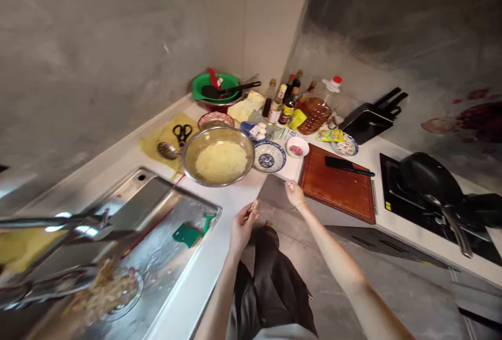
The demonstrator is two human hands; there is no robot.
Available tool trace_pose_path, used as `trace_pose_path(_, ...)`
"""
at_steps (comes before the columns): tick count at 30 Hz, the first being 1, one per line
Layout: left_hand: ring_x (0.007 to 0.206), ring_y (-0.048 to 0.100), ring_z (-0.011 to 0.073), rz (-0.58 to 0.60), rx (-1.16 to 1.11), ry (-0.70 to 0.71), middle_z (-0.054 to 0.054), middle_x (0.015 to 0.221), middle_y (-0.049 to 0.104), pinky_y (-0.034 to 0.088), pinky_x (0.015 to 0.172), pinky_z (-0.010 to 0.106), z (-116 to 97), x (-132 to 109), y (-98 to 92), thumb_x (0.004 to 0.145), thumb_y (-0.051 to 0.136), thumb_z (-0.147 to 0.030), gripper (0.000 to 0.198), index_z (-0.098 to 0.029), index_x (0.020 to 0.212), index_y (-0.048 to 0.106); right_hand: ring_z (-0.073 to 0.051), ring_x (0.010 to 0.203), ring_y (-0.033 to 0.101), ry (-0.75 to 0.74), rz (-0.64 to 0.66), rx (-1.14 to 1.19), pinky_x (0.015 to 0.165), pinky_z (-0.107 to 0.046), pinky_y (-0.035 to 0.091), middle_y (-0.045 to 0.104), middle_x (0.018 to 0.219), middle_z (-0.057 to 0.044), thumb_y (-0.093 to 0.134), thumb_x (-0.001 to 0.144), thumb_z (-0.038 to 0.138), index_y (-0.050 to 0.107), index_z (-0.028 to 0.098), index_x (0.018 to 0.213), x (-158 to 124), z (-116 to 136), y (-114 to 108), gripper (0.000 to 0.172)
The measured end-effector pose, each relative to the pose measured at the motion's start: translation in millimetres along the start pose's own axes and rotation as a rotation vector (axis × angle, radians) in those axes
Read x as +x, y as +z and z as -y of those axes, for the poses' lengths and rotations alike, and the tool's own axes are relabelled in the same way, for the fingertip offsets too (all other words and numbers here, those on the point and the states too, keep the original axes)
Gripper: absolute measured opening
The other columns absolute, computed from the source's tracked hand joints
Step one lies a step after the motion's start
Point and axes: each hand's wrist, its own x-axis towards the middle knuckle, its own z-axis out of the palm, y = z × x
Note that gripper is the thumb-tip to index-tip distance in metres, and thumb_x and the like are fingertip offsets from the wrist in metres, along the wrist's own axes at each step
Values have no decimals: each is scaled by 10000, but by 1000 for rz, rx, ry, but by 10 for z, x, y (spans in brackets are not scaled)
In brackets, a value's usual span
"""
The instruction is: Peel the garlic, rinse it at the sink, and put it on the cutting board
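Left hand point(242, 225) sits at the table point(235, 201) edge, just in front of the big metal bowl point(218, 155); fingers curled narrow around a small pale thing point(254, 205), too small to tell what it is. Right hand point(295, 193) is just right of the bowl, at the near left corner of the wooden cutting board point(337, 183); fingers pinched narrow on a tiny pale bit, cannot tell what. Both hands are over the table edge and neither touches the bowl.

Left of the bowl: sink point(129, 235) with a green scrubber point(188, 234) on its drainboard, blurred food scraps in the near basin, faucet blurred.

The bowl holds a pale yellow shredded heap, flat and looking fully prepped. A ladle point(167, 150) rests at its left rim, with scissors point(182, 132) just behind that on a yellow cloth. Just right of the bowl is a blue patterned dish point(269, 157), then a small white bowl with pink meat point(297, 147).

The board is bare apart from a black knife point(345, 164) lying on its far part, so cutting looks done. Well right of the bowl, a black pan point(429, 178) sits on the cooktop and looks empty, so by my read cooking has not started.

Behind the bowl: green basin point(215, 88) with black utensils, a row of sauce bottles point(284, 100), an oil jug point(316, 111), and a black knife block point(371, 115) further right.
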Motion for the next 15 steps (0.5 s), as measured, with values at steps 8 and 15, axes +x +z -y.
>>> trace_pose_path(8, 932, 616, 201, 12, 104, -44, 80, 1064, 642, 478, 833, 302, 32, 590, 1245, 699, 622, -424, 458, -168, 1078, 599, -189, 918, 503, 151, -114, -156, 720, -278, 408, 478, 1077, -117, 320, 875, 239, 488, 182, 1129, 1420, -1474, -808, 310)
trace_pose_path(15, 936, 613, 210, -116, 139, -116, 93, 1050, 647, 461, 854, 318, 30, 748, 1785, 686, 635, -422, 480, -154, 1084, 597, -261, 1117, 372, 104, -54, -191, 888, -427, 325, 420, 1201, -137, 377, 853, 419, 447, 207, 1227, 1797, -1631, -659, 435)
